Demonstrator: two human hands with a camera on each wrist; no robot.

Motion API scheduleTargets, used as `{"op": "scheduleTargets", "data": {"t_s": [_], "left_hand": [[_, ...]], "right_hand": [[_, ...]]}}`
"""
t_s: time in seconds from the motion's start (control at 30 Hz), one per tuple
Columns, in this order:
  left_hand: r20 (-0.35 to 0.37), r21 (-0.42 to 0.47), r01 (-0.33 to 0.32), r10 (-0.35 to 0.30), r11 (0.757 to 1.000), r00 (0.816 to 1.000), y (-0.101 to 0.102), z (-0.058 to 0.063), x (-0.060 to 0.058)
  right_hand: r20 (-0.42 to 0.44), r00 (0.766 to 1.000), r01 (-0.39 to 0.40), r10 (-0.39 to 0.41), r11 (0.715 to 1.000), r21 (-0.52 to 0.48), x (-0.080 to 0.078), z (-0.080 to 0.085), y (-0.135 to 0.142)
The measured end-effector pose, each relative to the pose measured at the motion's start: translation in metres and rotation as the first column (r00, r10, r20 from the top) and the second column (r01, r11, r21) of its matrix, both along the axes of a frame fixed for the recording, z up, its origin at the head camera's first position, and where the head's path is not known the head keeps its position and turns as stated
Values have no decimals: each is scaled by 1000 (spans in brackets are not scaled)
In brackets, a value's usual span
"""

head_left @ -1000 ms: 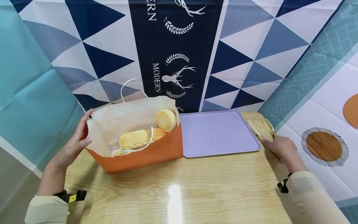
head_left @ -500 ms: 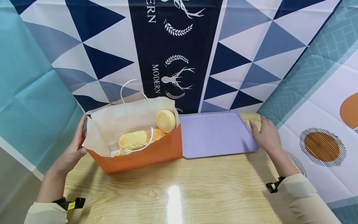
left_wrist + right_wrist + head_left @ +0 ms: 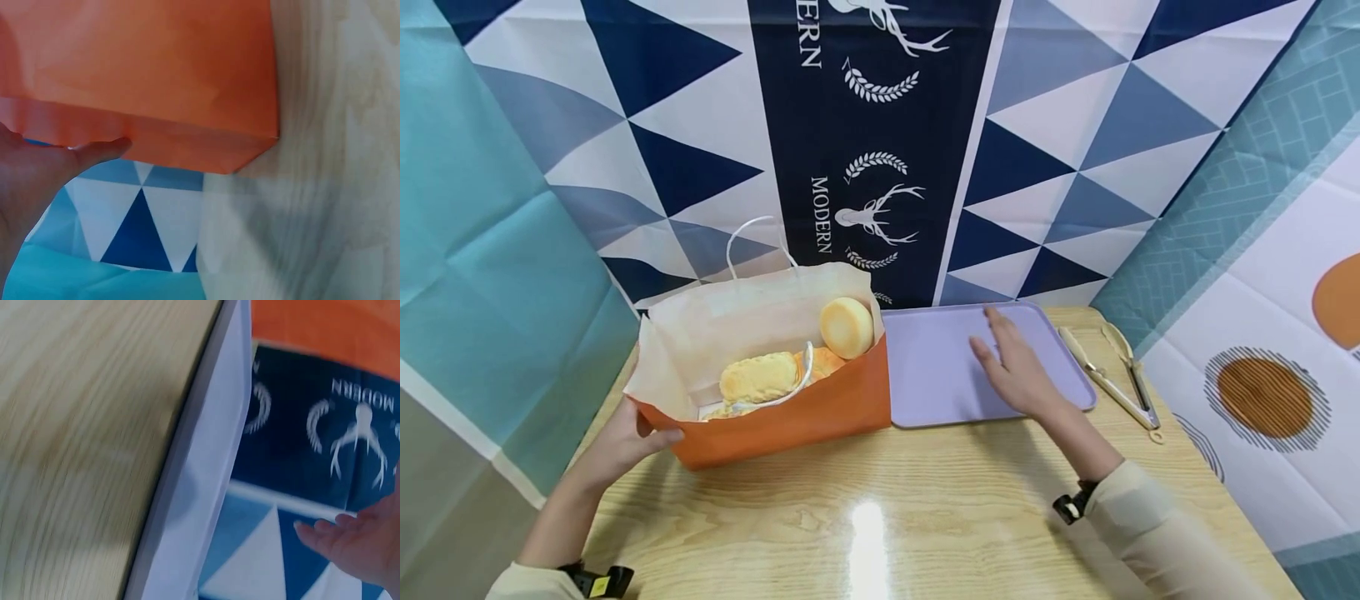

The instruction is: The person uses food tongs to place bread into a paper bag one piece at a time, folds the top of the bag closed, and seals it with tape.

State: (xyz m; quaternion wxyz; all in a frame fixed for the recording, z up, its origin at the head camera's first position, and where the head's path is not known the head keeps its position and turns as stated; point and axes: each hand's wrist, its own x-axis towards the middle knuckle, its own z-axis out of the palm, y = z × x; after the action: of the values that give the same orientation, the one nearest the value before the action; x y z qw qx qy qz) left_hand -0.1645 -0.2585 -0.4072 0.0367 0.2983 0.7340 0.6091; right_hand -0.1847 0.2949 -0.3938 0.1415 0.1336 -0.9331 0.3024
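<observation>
An orange paper bag [image 3: 782, 433] with a pale lining and white handles stands on the left, its mouth tilted towards me. Inside are a long crinkled pastry [image 3: 760, 377], a round bun [image 3: 846, 327] and another pastry partly covered by them. My left hand [image 3: 625, 442] rests against the bag's left end, its thumb stretched along the side in the left wrist view; the fingers are mostly hidden. With fingers extended, my right hand [image 3: 1018, 375] is over the lilac tray [image 3: 932, 358], holding nothing. A pair of tongs [image 3: 1116, 393] lies right of the tray.
The wooden table [image 3: 955, 508] runs along in front of the bag and tray. A patterned cloth [image 3: 880, 125] hangs close behind them, and a patterned cloth wall [image 3: 1255, 275] borders the right side by the tongs.
My right hand has left the tongs and moved left over the tray. The tongs now lie fully in sight. My left hand has slid down and nearer along the bag's left end.
</observation>
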Motion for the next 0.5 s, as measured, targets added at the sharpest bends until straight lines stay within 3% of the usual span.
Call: {"op": "scheduleTargets", "data": {"t_s": [0.1,0.23,0.37,0.5], "left_hand": [[-30,-64,-33,31,997,999,4,-2,2],[-49,-65,-47,44,997,998,10,-6,2],[-43,-55,-60,58,997,997,14,-9,3],[-17,-71,-99,98,993,995,18,-14,7]], "right_hand": [[44,991,-124,127,990,-66,1,-2,-27],[133,951,-251,278,950,-185,4,-8,-58],[213,908,-293,360,911,-290,8,-15,-85],[225,877,-342,424,881,-326,11,-19,-109]]}}
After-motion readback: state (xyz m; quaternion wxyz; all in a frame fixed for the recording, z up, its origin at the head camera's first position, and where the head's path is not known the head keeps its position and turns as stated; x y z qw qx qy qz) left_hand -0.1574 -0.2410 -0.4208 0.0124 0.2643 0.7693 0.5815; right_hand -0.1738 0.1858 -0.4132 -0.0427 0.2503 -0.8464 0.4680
